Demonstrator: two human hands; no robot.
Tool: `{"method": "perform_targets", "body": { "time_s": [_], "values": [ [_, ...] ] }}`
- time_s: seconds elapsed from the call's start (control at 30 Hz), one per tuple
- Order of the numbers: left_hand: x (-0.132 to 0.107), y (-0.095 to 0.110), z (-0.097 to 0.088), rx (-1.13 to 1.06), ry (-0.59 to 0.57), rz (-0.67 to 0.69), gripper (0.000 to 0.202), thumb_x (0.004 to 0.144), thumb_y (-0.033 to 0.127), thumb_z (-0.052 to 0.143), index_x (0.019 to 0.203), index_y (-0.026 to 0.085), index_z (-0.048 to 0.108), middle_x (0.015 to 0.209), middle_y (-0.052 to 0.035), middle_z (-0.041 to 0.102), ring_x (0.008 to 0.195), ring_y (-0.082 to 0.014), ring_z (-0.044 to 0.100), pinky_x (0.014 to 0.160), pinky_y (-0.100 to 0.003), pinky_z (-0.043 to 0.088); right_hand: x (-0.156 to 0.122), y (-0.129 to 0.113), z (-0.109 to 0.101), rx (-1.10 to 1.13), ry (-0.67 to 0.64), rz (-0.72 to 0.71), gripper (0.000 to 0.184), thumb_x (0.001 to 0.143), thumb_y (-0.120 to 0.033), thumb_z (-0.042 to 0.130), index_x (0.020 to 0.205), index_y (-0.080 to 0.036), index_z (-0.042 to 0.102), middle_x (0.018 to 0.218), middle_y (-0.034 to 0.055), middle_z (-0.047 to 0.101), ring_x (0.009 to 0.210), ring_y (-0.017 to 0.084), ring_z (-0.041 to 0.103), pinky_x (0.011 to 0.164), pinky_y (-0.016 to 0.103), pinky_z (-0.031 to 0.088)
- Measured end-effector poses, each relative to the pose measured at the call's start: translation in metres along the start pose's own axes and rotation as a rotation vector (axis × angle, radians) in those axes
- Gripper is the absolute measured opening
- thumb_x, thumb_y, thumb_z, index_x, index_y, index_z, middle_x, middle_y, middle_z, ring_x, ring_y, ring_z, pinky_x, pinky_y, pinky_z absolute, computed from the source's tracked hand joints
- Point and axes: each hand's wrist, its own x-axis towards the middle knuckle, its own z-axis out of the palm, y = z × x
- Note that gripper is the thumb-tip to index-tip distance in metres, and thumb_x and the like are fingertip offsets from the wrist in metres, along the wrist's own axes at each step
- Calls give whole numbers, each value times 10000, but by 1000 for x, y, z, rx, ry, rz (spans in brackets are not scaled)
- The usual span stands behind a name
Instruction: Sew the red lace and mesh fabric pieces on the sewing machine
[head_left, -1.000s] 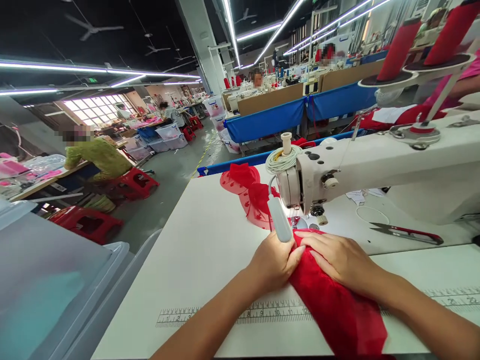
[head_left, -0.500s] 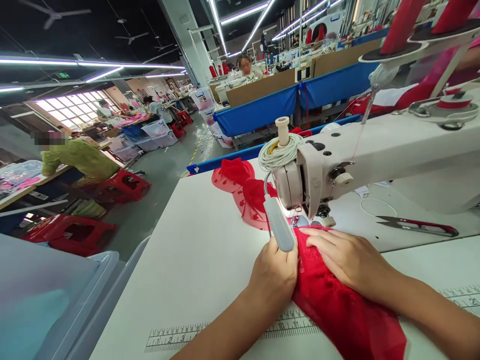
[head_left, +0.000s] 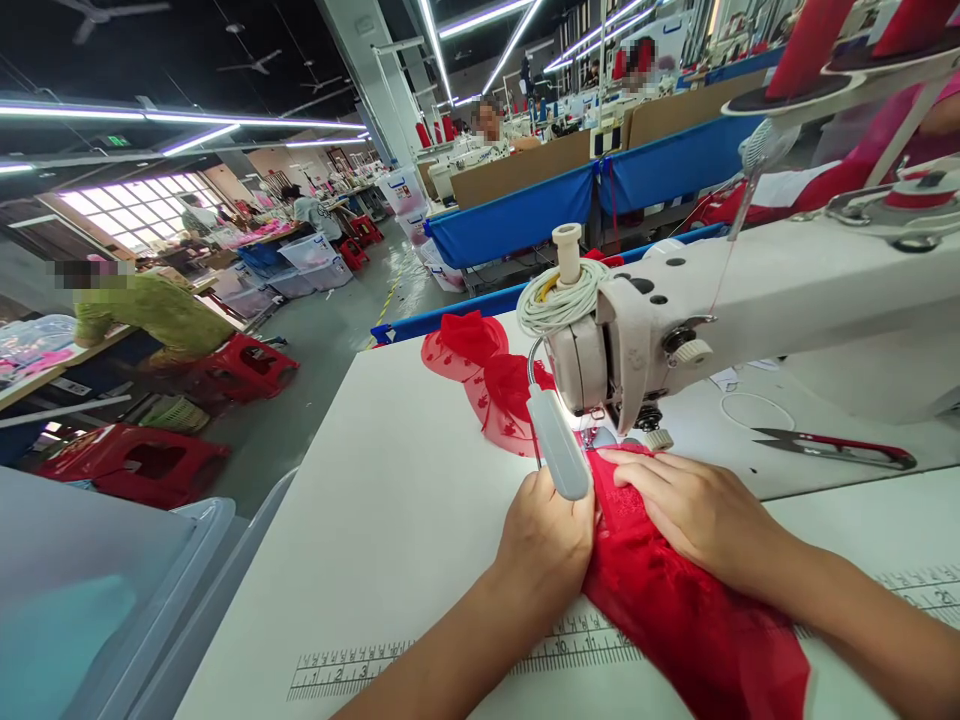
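Note:
A strip of red lace fabric (head_left: 675, 610) lies on the white sewing table (head_left: 397, 520) and runs under the head of a white sewing machine (head_left: 675, 320). My left hand (head_left: 546, 545) is curled with its fingers pinching the fabric's left edge, just below the machine's lamp (head_left: 556, 445). My right hand (head_left: 694, 510) lies flat on the fabric, fingers stretched toward the needle area. More red fabric (head_left: 487, 375) is bunched behind the machine.
Red-handled thread snips (head_left: 836, 448) lie on the table at right. A printed ruler (head_left: 450, 660) runs along the front edge. A clear plastic bin (head_left: 97, 590) stands at left. Red stools (head_left: 135, 465) and seated workers (head_left: 161, 315) fill the aisle beyond.
The view has shifted slightly. My hands and the fabric under them have slid a little toward the needle; my left hand has closed more on the fabric's edge.

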Motion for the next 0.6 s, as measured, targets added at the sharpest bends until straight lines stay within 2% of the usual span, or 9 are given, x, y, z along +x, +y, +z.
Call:
{"method": "perform_targets", "body": {
  "time_s": [0.17,0.37,0.5,0.6],
  "values": [
    [2,-1,-2,6,10,9,293,931,41,371,1086,101,612,934,-147,682,915,-281,650,725,-411,519,1,1,-1,11,-19,21,390,839,-37,341,980,-206,663,1205,36,705,870,184,684,668,307,536],
    [4,0,-3,66,77,27,248,923,33,406,1042,96,613,1015,-171,680,886,-277,654,663,-385,495,2,1,-3,20,-40,28,386,849,-51,352,1002,-215,665,1236,29,691,878,175,682,656,288,526],
    [3,1,-2,72,42,35,275,886,-36,399,1007,95,609,988,-155,678,917,-280,655,672,-380,477,2,2,-2,16,-38,34,405,839,-43,346,1015,-219,666,1237,27,690,868,174,679,639,296,518],
    [3,1,-1,102,29,43,259,900,-19,405,990,107,613,976,-145,677,909,-273,651,656,-368,462,1,1,3,12,-11,55,398,840,-43,338,988,-222,660,1237,19,689,874,177,675,637,305,513]
  ]
}}
